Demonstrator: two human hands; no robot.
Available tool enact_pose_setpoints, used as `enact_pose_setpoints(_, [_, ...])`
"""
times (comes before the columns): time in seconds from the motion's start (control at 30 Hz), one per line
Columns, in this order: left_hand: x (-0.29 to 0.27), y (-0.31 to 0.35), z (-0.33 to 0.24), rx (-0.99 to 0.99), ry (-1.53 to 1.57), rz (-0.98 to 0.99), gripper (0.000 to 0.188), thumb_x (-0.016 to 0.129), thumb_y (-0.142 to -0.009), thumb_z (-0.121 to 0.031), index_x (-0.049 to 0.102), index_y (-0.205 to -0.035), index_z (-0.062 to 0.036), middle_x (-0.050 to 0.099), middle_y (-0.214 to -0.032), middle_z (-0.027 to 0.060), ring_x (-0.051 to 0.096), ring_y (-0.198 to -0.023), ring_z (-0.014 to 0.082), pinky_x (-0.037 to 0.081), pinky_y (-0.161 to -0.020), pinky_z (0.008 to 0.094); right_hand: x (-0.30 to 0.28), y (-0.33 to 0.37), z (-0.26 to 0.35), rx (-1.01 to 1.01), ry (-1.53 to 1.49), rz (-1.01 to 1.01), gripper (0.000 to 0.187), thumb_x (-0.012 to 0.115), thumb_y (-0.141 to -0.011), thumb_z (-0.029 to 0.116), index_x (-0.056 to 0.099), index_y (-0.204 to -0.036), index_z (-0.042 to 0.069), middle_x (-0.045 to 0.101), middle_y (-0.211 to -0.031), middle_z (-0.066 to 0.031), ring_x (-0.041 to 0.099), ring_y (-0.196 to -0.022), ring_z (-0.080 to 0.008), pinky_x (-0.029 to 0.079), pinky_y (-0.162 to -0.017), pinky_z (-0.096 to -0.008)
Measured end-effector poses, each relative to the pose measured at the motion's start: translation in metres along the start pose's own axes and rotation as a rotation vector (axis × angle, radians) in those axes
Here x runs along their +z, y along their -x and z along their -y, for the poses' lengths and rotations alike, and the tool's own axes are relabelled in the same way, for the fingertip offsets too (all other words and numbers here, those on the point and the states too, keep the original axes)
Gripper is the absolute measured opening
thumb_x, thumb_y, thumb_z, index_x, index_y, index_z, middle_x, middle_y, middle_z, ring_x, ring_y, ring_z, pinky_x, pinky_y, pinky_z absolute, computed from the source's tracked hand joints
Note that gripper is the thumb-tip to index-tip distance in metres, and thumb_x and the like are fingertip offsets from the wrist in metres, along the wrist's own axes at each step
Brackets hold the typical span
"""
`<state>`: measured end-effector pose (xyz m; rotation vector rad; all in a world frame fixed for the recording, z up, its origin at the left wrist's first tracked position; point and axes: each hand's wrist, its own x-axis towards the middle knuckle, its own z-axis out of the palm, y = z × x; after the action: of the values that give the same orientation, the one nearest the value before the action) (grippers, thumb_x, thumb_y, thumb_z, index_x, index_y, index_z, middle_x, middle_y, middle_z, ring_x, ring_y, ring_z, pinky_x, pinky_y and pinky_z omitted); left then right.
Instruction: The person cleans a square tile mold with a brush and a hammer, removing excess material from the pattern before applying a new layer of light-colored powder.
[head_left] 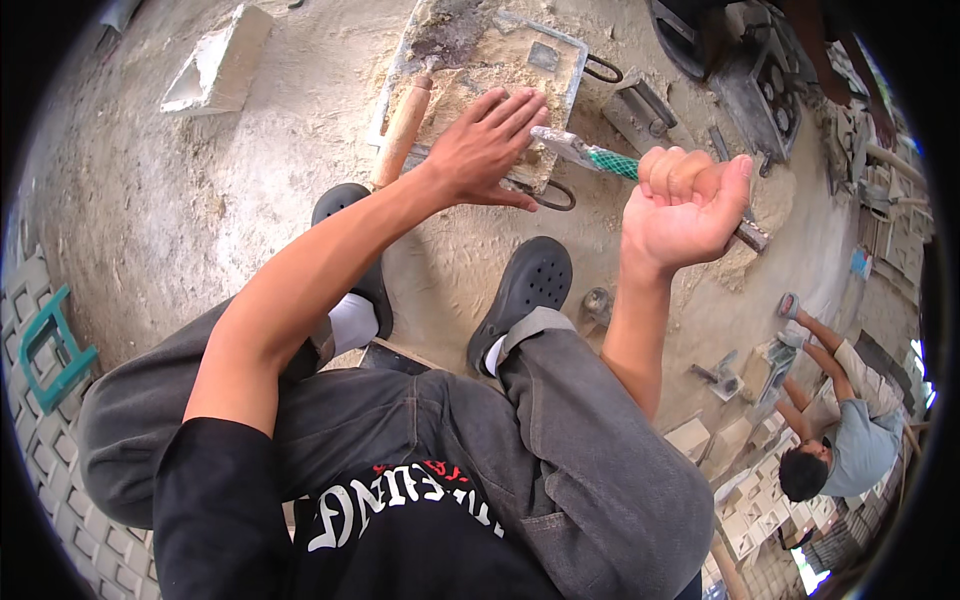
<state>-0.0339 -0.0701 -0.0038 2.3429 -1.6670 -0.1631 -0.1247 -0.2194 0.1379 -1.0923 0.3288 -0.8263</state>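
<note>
My left hand lies palm down over a shallow metal frame spread with pale sandy powder, its fingers stretched out. My right hand is closed round a hand tool with a green-patterned grip and a pale, powder-coated flat metal head. That head points toward my left fingertips, near the frame's right side. A round wooden rod leans along the frame's left side, beside my left wrist. A small grey square plate rests on the powder. Dark loop handles stick out from the frame's right side.
My clogs stand on the dusty floor close below the frame. A pale block lies at far left, a teal plastic piece on stacked tiles lower left. Metal parts and machinery sit far right. Another person crouches at right.
</note>
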Motion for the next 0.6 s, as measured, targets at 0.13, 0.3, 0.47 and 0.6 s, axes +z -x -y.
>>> enact_pose_setpoints(0.13, [-0.002, 0.000, 0.007, 0.084, 0.086, 0.009, 0.129, 0.059, -0.072, -0.083, 0.018, -0.154, 0.0070, 0.021, -0.163, 0.0193, 0.018, -0.152, 0.0290, 0.008, -0.125, 0.0434, 0.013, 0.003, 0.003, 0.036, -0.020, 0.036, 0.055, 0.038, -0.107, 0.031, 0.028, -0.057, 0.011, 0.026, -0.046, 0.0008, 0.019, -0.040, -0.0111, 0.020, -0.041, -0.0310])
enact_pose_setpoints(0.3, [-0.002, 0.013, 0.009, -0.128, 0.138, -0.136, 0.143, 0.068, -0.060, -0.084, 0.012, -0.154, 0.0081, 0.019, -0.162, 0.0220, 0.014, -0.153, 0.0333, 0.005, -0.125, 0.0475, 0.017, 0.015, -0.027, -0.014, 0.095, 0.065, 0.053, 0.044, -0.106, 0.026, 0.036, -0.056, 0.010, 0.035, -0.047, 0.0008, 0.029, -0.041, -0.0075, 0.023, -0.042, -0.0283])
enact_pose_setpoints(0.47, [0.000, 0.017, 0.016, -0.200, 0.129, -0.177, 0.146, 0.072, -0.054, -0.084, 0.018, -0.152, 0.0097, 0.021, -0.161, 0.0233, 0.015, -0.153, 0.0336, 0.006, -0.123, 0.0497, 0.022, 0.016, -0.029, 0.063, 0.004, 0.109, 0.051, 0.048, -0.105, 0.023, 0.045, -0.057, 0.007, 0.047, -0.051, 0.0002, 0.038, -0.044, -0.0064, 0.028, -0.043, -0.0261])
enact_pose_setpoints(0.6, [-0.004, 0.010, 0.012, -0.190, 0.084, -0.101, 0.147, 0.070, -0.053, -0.086, 0.019, -0.152, 0.0094, 0.023, -0.161, 0.0231, 0.016, -0.152, 0.0329, 0.007, -0.123, 0.0502, 0.025, 0.025, -0.045, 0.031, 0.224, 0.127, 0.049, 0.048, -0.105, 0.018, 0.044, -0.057, 0.006, 0.047, -0.051, -0.0004, 0.038, -0.046, -0.0056, 0.027, -0.044, -0.0258])
